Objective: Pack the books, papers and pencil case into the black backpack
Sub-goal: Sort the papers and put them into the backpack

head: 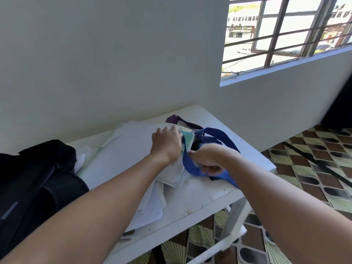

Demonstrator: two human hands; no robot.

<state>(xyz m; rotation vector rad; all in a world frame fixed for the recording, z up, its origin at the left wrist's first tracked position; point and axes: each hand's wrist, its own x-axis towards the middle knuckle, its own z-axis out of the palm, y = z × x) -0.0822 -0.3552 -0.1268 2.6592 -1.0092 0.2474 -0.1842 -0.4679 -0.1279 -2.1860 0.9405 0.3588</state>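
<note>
I see the white bench (200, 195) standing against the wall, under a barred window (285, 35), on a floor (314, 180) of patterned tiles. The black backpack (34, 180) lies on the left end of the bench, its top open toward the middle. Beside it, a wide spread of white papers (131, 145) covers most of the bench top, and some sheets hang over the front edge. On the right part of the bench there is a blue bag (213, 138) with long straps, and behind it a purple bag (182, 121) lies near the wall. My left hand (166, 142) is curled around the edge of a book (187, 141) with a green-blue cover, which stands up at the mouth of the blue bag, just beside the papers. My right hand (209, 159) grips a blue strap (188, 164) of the same bag, fingers closed on the cloth. I cannot tell whether the book is inside the bag or only leaning on it. The pencil case I cannot find with certainty.
</note>
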